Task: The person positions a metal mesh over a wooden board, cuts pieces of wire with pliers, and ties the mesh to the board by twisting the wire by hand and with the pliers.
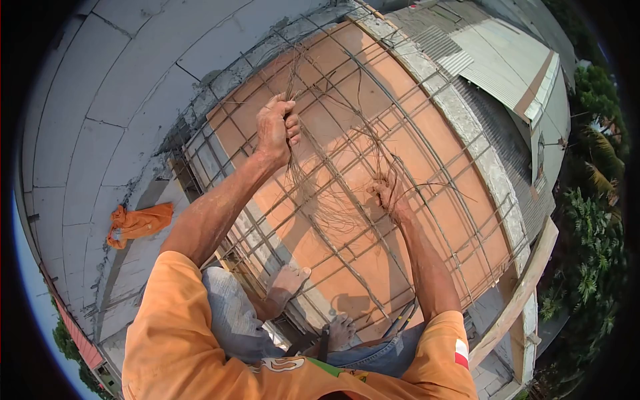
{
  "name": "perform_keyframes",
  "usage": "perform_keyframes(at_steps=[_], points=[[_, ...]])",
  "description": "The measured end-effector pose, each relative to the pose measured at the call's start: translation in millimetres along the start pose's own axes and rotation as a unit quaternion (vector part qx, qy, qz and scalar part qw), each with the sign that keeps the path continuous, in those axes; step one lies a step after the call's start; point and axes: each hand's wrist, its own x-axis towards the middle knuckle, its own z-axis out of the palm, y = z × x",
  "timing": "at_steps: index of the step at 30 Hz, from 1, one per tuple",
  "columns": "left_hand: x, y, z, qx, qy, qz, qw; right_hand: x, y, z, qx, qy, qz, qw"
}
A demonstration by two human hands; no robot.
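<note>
My left hand [277, 127] is closed in a fist around a bundle of thin tie wire [293, 73]; strands stick out above it and hang loose below. Lower and to the right, my right hand [385, 195] has its fingers curled round a second bunch of tie wire [379, 150]. Between the hands, loose strands [333, 203] fan out in a tangle over the rebar grid [327, 160]. Beneath the bars lies an orange-brown panel [320, 233]. Near my right knee are pliers [399, 321] with blue and yellow on the handles.
Bare feet [289, 280] rest on the grid and panel. A concrete edge [460, 113] runs along the right, with a wooden plank [520, 293] lower down. A block wall [107, 87] rises at left, near an orange cloth [140, 223]. Metal roofs [500, 60] and trees lie beyond.
</note>
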Motion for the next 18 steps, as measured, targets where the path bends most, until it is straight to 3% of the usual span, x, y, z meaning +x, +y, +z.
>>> perform_keyframes(at_steps=[1, 6, 8, 10, 11, 13, 14, 15, 18], points=[[-6.7, 14.5, -1.0, 0.001, -0.004, 0.001, 1.000, -0.8, 1.0, 1.2, -0.128, 0.001, -0.049, 0.991], [-29.2, 81.8, -13.2, -0.027, -0.019, 0.160, 0.987, -5.8, -25.4, 15.2, -0.109, -0.026, -0.146, 0.983], [-45.3, 104.4, -18.6, -0.025, -0.056, 0.193, 0.979, -4.0, -49.7, 24.6, 0.093, -0.013, -0.065, 0.993], [-55.0, 129.1, -30.5, -0.054, -0.133, 0.248, 0.958, -0.4, -70.8, 27.0, 0.131, 0.027, -0.034, 0.990], [-55.6, 140.8, -38.8, -0.050, -0.127, 0.248, 0.959, 2.5, -74.7, 25.9, 0.166, 0.074, 0.000, 0.983], [-50.3, 161.7, -57.3, -0.087, -0.110, 0.301, 0.943, 10.8, -70.8, 28.0, 0.142, 0.090, -0.021, 0.986], [-42.1, 168.2, -74.3, -0.139, -0.199, 0.270, 0.932, 9.5, -74.6, 31.1, 0.152, 0.093, -0.024, 0.984], [-37.2, 168.3, -80.6, -0.136, -0.194, 0.268, 0.934, 10.1, -76.1, 34.6, 0.161, 0.097, -0.025, 0.982], [-14.2, 157.4, -98.3, -0.238, -0.298, 0.112, 0.918, 35.3, -68.8, 59.6, 0.137, 0.100, -0.027, 0.985]])
